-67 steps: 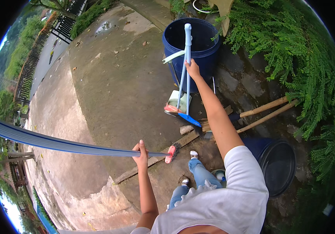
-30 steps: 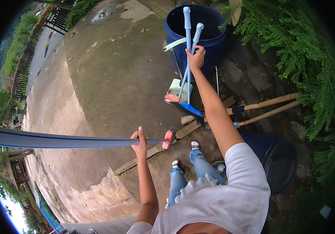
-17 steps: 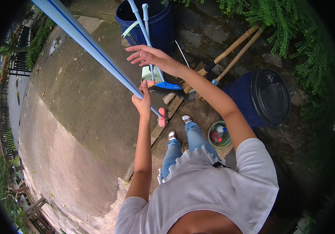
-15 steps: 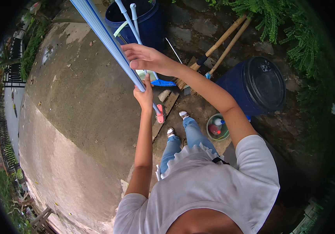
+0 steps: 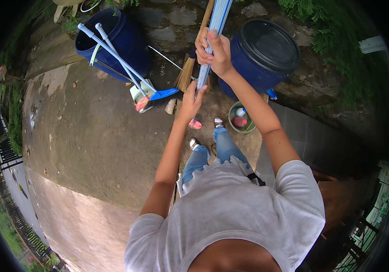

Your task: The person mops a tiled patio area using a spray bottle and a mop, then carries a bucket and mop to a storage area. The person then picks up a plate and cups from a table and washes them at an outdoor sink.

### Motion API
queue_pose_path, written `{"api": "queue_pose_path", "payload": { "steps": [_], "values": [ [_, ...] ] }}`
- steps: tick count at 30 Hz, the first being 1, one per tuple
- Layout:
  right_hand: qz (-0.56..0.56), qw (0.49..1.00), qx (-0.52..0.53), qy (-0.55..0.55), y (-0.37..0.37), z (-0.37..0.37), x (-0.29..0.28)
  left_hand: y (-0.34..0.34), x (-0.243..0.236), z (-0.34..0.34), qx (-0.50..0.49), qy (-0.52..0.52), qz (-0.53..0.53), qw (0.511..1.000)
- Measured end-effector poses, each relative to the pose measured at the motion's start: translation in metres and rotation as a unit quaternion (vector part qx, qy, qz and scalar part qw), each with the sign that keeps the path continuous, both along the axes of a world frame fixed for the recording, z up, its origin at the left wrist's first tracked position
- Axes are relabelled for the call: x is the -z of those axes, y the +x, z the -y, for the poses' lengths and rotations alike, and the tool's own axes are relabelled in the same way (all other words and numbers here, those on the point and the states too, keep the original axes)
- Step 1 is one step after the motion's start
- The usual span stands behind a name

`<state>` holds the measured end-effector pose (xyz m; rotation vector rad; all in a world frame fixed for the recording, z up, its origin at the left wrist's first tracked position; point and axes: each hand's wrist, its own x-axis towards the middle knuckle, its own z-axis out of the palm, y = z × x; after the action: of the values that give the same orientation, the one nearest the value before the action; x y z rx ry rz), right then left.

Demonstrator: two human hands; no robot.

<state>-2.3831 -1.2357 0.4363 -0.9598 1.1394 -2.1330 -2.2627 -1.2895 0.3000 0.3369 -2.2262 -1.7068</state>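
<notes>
A long light-blue pole stands nearly upright in front of me, running from near my feet to the top edge. My right hand grips it high up. My left hand holds it lower down, close to the pink piece at its bottom end. I stand on dirty concrete in jeans and a white shirt.
An open blue barrel at the upper left holds two white pipes that lean on a dustpan. A lidded blue barrel stands to the right, a straw broom between them. A small green bucket sits by my feet.
The pole swung from lying level across my left to standing nearly upright. My right hand left the white pipes in the open barrel and took hold of the pole.
</notes>
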Motion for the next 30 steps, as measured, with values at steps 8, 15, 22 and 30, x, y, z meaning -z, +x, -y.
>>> {"api": "queue_pose_path", "payload": {
  "steps": [8,15,22,30],
  "values": [
    [-0.006,0.999,-0.038,-0.003,-0.026,-0.02,-0.001,-0.019,-0.009,-0.014,0.06,-0.031,0.044,0.997],
    [0.05,0.996,-0.067,-0.04,-0.054,-0.014,0.016,-0.033,-0.005,-0.005,0.046,-0.052,0.129,0.989],
    [-0.029,0.998,-0.048,0.038,-0.088,-0.001,0.072,-0.056,0.05,0.02,0.016,-0.076,0.115,0.99],
    [-0.197,0.957,-0.013,0.212,-0.138,0.008,0.135,-0.101,0.154,0.068,0.016,-0.16,0.232,0.959]
  ]
}}
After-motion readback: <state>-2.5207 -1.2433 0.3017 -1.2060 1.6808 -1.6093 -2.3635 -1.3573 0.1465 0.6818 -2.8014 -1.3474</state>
